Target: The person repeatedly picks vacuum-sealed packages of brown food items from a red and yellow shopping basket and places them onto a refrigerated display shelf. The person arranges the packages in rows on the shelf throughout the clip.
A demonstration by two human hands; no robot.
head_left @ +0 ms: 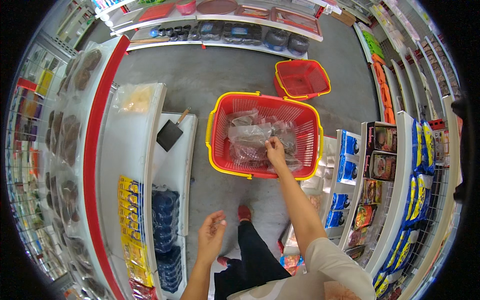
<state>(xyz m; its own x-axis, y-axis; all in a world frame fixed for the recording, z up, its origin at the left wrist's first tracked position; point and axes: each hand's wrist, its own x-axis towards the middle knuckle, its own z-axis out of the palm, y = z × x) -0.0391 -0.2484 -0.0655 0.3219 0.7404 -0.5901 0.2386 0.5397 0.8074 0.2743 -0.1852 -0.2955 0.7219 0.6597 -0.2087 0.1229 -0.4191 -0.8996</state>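
Observation:
A large red plastic shopping basket [318, 150] with a yellow rim and yellow handles stands in the aisle before me. Inside it lie several clear plastic packets with dark contents, piled loosely. My right hand [276, 152] reaches over the near rim, its thumb and fingers pinching the right edge of a clear plastic packet [249, 133] on top of the pile. Lower down, my left hand [211, 234] is raised above the floor near my legs, palm turned inward. Its fingers are loosely bent and apart from the thumb, and no goods show in it.
A smaller-looking red basket [303, 79] stands behind. On the left shelf [174, 161] lies a dark square pan [170, 135] with a wooden handle, near yellow sachets [131, 213] and blue wrapped packs [165, 221]. Noodle packs [364, 216] line the right shelves. Another shelf [258, 21] crosses the far end.

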